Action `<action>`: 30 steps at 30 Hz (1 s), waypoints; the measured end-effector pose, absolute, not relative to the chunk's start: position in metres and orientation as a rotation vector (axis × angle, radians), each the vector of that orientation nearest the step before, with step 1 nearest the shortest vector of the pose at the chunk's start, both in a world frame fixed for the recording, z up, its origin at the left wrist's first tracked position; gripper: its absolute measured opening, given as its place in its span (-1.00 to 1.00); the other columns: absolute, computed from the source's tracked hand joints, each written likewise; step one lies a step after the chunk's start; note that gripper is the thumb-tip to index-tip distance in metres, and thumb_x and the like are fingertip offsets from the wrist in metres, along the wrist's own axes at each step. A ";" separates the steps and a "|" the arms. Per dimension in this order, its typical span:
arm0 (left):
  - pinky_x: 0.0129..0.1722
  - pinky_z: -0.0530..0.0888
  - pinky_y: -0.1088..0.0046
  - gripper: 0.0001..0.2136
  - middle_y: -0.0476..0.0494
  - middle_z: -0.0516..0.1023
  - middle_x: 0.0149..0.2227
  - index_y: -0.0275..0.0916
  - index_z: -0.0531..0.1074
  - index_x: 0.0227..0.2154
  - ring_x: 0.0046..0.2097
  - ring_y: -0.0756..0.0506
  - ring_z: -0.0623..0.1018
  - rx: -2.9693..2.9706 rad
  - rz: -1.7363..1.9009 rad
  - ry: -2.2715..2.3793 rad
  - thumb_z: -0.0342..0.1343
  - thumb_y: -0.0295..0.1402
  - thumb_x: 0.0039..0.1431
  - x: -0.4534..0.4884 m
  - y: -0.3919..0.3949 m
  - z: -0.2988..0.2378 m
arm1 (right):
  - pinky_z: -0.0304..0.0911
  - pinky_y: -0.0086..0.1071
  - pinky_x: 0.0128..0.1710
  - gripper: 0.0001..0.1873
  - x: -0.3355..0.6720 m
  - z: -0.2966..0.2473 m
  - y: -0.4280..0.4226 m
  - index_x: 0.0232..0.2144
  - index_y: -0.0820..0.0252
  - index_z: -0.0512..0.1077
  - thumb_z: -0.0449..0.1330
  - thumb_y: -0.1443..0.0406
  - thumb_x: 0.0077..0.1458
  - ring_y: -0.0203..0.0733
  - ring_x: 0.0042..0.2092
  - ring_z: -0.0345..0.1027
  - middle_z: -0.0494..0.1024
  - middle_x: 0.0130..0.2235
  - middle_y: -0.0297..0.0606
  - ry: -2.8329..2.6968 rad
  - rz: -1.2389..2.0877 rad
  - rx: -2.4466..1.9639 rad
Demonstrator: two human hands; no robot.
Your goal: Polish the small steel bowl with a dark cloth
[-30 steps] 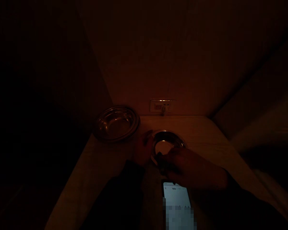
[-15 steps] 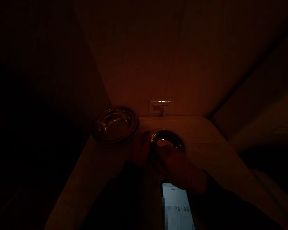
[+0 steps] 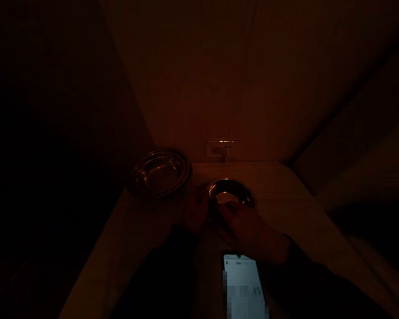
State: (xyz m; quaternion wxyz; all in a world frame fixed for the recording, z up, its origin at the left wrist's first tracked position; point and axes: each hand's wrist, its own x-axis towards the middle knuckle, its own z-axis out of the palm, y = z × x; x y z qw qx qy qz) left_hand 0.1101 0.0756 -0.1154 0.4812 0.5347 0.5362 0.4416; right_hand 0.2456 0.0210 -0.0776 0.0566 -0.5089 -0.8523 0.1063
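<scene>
In very dim light, a small shiny metal bowl (image 3: 232, 183) stands on the table in front of me. My left hand (image 3: 195, 209) is curled at its left side, fingers against the rim. Over the bowl's near edge bends my right hand (image 3: 248, 226), its fingers closed and pointing down and left. A dark shape lies between the two hands; whether it is an object or shadow is too dark to tell. Just below my right wrist a phone (image 3: 242, 277) lies with its screen lit, showing digits, part of it pixelated.
A larger, wide-rimmed metal bowl (image 3: 159, 173) sits at the table's back left corner, perhaps stacked on another. The pale wooden table (image 3: 295, 221) meets a wall with a socket and switch plate (image 3: 223, 149), where a plug seems to be inserted. Darkness fills the left side.
The picture is slightly darker, and the phone's digits have gone from 44 to 45. My right hand has shifted only a little at the bowl's near edge; the bowls stay put.
</scene>
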 end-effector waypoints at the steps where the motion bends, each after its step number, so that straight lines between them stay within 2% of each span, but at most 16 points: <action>1: -0.08 0.43 0.36 -0.72 -0.22 0.57 -0.13 -0.33 0.43 -0.13 -0.10 -0.12 0.54 1.285 1.080 1.303 -0.03 -0.39 0.12 0.111 0.075 -0.115 | 0.23 -0.21 -0.22 -0.65 0.249 -0.075 0.021 -0.07 0.27 0.32 -0.04 0.17 0.20 -0.03 -0.20 0.36 0.48 -0.20 -0.03 -2.609 0.348 -1.518; 8: -0.12 0.46 0.36 -0.74 -0.20 0.59 -0.15 -0.29 0.46 -0.16 -0.12 -0.12 0.55 1.249 1.108 1.301 0.00 -0.35 0.12 0.112 0.076 -0.117 | 0.21 -0.26 -0.24 -0.72 0.268 -0.063 0.021 -0.13 0.20 0.38 0.04 0.21 0.15 -0.09 -0.24 0.37 0.50 -0.24 -0.12 -2.677 0.517 -1.457; 11: -0.08 0.43 0.37 -0.74 -0.19 0.59 -0.14 -0.28 0.47 -0.16 -0.09 -0.12 0.54 1.287 1.107 1.321 -0.01 -0.37 0.12 0.112 0.077 -0.117 | 0.21 -0.26 -0.19 -0.66 0.262 -0.067 0.020 -0.05 0.21 0.34 0.00 0.19 0.19 -0.11 -0.21 0.35 0.48 -0.21 -0.10 -2.641 0.546 -1.397; 14: -0.01 0.39 0.35 -0.73 -0.18 0.57 -0.10 -0.28 0.48 -0.15 -0.04 -0.12 0.52 1.337 1.126 1.312 -0.01 -0.37 0.12 0.110 0.078 -0.120 | 0.20 -0.21 -0.13 -0.59 0.248 -0.073 0.019 0.04 0.29 0.27 -0.03 0.19 0.21 -0.07 -0.13 0.30 0.46 -0.15 -0.03 -2.583 0.484 -1.394; 18: 0.05 0.35 0.32 -0.72 -0.18 0.54 -0.05 -0.26 0.49 -0.14 0.01 -0.14 0.49 1.326 1.111 1.306 0.01 -0.36 0.11 0.109 0.080 -0.123 | 0.21 -0.13 -0.13 -0.50 0.234 -0.079 0.015 0.12 0.40 0.16 -0.09 0.19 0.23 -0.01 -0.13 0.28 0.44 -0.13 0.03 -2.531 0.329 -1.507; 23: 0.05 0.35 0.35 -0.72 -0.18 0.55 -0.05 -0.27 0.48 -0.14 0.01 -0.12 0.49 1.302 1.104 1.342 -0.02 -0.38 0.13 0.109 0.080 -0.121 | 0.19 -0.17 -0.09 -0.51 0.231 -0.081 0.015 0.12 0.34 0.16 -0.12 0.17 0.25 -0.01 -0.10 0.29 0.44 -0.11 0.00 -2.517 0.345 -1.564; 30: 0.03 0.36 0.29 -0.72 -0.23 0.56 -0.09 -0.31 0.47 -0.14 -0.03 -0.15 0.51 1.317 1.097 1.354 -0.01 -0.37 0.11 0.109 0.078 -0.115 | 0.21 -0.14 -0.11 -0.47 0.229 -0.083 0.015 0.16 0.37 0.11 -0.16 0.15 0.26 0.04 -0.07 0.29 0.46 -0.11 0.01 -2.471 0.329 -1.635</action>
